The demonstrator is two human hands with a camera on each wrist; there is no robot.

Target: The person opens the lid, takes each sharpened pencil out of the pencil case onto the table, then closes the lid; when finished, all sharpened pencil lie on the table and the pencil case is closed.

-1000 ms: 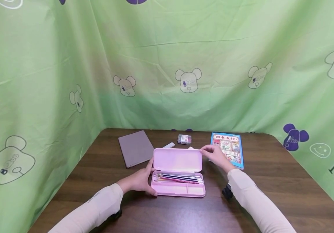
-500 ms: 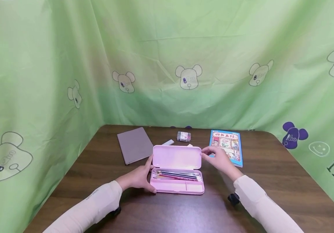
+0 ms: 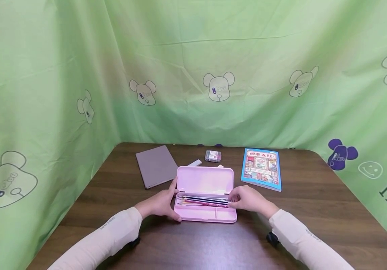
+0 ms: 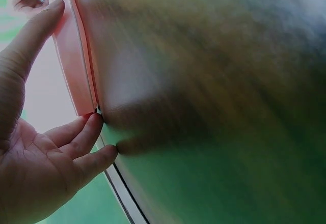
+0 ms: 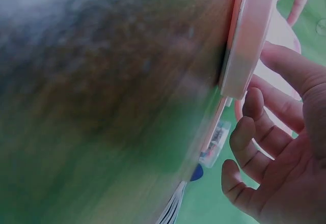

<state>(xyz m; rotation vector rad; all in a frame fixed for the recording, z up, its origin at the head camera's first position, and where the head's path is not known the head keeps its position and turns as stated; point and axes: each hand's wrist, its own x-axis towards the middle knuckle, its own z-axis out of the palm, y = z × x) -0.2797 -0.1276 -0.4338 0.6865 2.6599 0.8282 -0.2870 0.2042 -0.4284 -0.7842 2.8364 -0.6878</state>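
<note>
Now left hand (image 3: 161,204) fingers spread against pink pencil case (image 3: 205,214), right hand (image 3: 247,198) fingers loosely open at pencils (image 3: 203,201)

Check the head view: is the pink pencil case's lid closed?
No, the pink pencil case lies open, its lid raised and pencils showing in the tray.
</note>
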